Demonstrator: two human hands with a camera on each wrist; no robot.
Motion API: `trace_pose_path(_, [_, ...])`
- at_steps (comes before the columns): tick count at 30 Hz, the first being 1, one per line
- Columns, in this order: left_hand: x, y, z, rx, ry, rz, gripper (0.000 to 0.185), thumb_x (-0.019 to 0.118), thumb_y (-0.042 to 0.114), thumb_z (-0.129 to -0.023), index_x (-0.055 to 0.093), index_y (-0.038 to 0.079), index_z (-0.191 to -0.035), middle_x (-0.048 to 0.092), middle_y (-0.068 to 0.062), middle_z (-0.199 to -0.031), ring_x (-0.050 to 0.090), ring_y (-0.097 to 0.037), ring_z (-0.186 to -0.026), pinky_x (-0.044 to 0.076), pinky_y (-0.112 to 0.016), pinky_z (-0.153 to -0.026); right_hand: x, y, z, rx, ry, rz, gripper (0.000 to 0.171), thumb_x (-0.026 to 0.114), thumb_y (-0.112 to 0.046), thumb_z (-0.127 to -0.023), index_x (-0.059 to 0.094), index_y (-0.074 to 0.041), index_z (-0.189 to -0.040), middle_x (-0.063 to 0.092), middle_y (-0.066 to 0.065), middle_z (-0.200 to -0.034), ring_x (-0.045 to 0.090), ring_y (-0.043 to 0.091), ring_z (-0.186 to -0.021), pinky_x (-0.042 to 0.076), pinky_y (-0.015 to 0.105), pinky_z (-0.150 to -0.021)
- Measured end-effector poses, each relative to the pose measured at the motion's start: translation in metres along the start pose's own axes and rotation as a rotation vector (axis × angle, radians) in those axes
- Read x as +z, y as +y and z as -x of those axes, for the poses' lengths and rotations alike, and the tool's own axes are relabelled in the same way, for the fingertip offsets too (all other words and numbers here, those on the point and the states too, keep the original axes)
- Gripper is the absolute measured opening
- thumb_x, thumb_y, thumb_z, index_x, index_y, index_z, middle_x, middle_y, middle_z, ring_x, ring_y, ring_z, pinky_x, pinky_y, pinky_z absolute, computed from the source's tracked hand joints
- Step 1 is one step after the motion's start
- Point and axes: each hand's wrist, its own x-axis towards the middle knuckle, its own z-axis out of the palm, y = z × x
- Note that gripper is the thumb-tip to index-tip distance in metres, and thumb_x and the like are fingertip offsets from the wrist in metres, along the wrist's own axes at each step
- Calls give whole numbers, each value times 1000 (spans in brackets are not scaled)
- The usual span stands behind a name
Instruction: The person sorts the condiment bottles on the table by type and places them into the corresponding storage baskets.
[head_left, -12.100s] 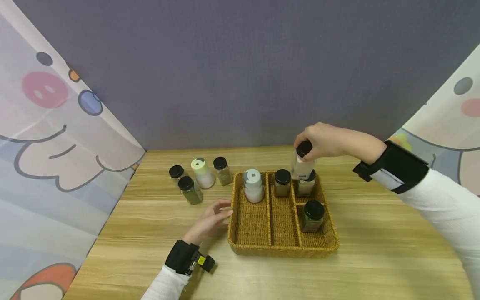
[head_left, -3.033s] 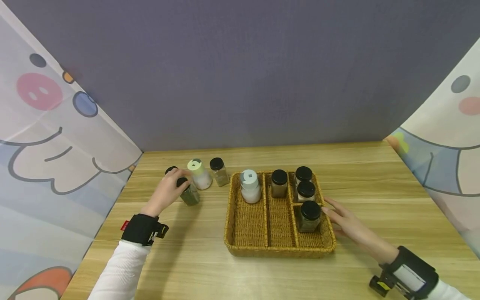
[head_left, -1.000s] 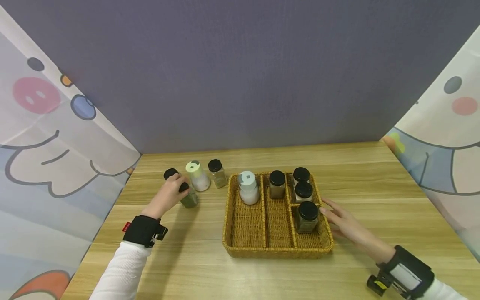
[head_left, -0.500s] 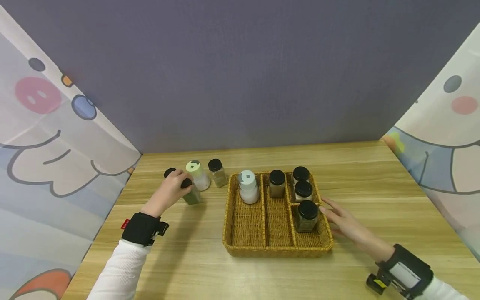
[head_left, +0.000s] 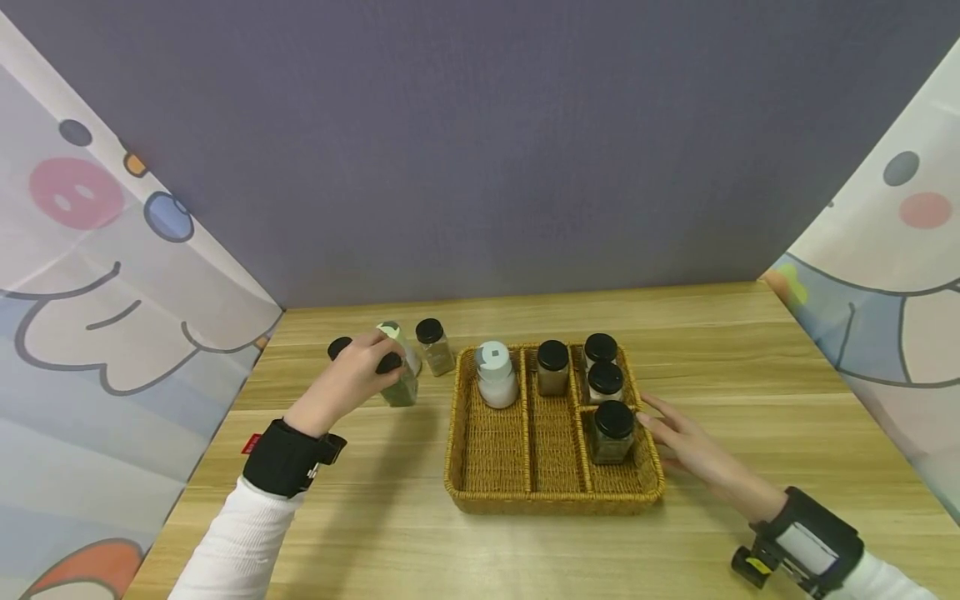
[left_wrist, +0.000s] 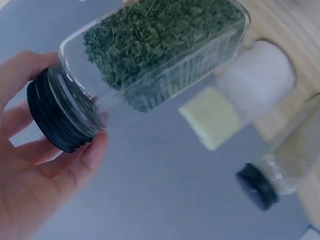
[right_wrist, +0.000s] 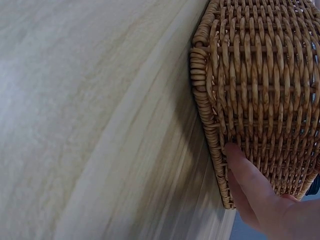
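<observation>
The left hand (head_left: 352,379) grips a square glass jar of green dried herbs (left_wrist: 160,55) by its black screw lid (left_wrist: 52,117), tilted and seemingly just off the table, left of the woven wicker tray (head_left: 551,497). The right hand (head_left: 686,442) lies with relaxed, straight fingers (right_wrist: 245,172) against the tray's right wall, steadying it. The jar looks to be mid-lift; carrying it rightward into a free compartment seems the next move, clearing the rim. Four black-lidded jars and a white bottle stand at the tray's far end. The light wooden table (head_left: 480,550) meets a grey backdrop (head_left: 480,150) flanked by cartoon-printed cloth (head_left: 97,275).
</observation>
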Motion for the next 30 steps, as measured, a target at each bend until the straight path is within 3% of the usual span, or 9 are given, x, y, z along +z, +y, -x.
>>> trace_pose_path(7, [-8, 20, -3, 115, 41, -18, 18, 67, 5, -76, 61, 3, -93, 49, -4, -84, 42, -14, -70, 38, -26, -57, 0, 0, -1, -2, -3, -1, 68, 39, -38, -93, 3, -5, -142, 14, 35, -137, 26, 47, -121, 46, 45, -85])
trace_pose_path(16, [-6, 41, -13, 373, 177, -20, 18, 69, -2, -69, 61, 2, -85, 49, -7, -80, 45, -14, -68, 42, -21, -53, 0, 2, -1, -6, 1, 13, 67, 39, -36, -94, 4, -5, -142, 16, 36, -135, 27, 48, -121, 46, 48, -84])
trace_pose_path(30, [-5, 87, -39, 522, 162, -48, 16, 70, 6, -73, 60, 5, -85, 49, -6, -83, 44, -15, -71, 42, -21, -58, 0, 2, -1, -14, -5, -14, 67, 38, -36, -94, 3, -5, -142, 17, 36, -135, 28, 47, -120, 47, 44, -84])
